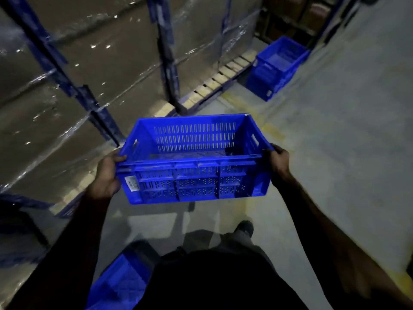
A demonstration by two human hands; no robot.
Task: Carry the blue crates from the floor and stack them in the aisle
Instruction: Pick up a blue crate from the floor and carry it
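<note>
I hold an empty blue slotted crate [194, 159] in the air at about waist height in front of me. My left hand [107, 175] grips its left end and my right hand [278, 164] grips its right end. Ahead at the upper right, a stack of blue crates [277, 68] stands on the aisle floor beside the racking. Another blue crate [120, 280] lies on the floor at the lower left, partly hidden by my body.
Blue steel racking [166, 52] with shrink-wrapped pallet loads [93, 54] runs along the left. Wooden pallet boards [225, 74] show at its base. The grey concrete aisle floor [346, 130] stretches right, with faded yellow lines. My shoe [244, 228] is below the crate.
</note>
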